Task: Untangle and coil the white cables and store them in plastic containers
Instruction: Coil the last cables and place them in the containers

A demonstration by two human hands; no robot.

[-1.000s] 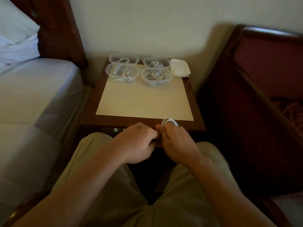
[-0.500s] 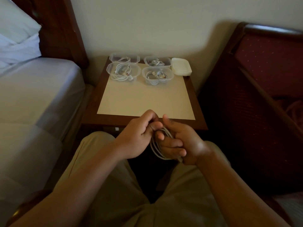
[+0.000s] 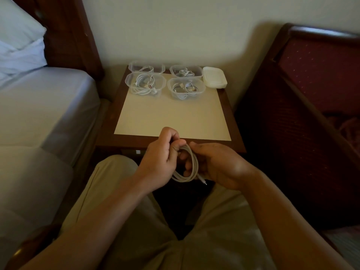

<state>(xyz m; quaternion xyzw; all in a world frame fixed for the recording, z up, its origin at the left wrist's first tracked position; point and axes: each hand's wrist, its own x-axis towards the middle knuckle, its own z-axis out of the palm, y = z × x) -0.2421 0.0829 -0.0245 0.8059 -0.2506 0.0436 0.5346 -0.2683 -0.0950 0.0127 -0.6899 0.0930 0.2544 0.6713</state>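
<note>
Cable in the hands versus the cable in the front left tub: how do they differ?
The held cable hangs over the lap, gripped by the left hand and right hand; the tub cable lies in its front left tub on the table. Both are white and coiled.

- The white cable [image 3: 191, 166] looks like smooth, matt plastic-coated cord.
- The four containers [image 3: 145, 83] are clear, thin, slightly glossy plastic (cables show through the walls).
- The stack of lids [image 3: 214, 76] is milky, smooth plastic.
- The table [image 3: 236, 137] has a dark, polished wood border around a pale matt top.
- The trousers [image 3: 224, 230] are matt beige cloth.
</note>
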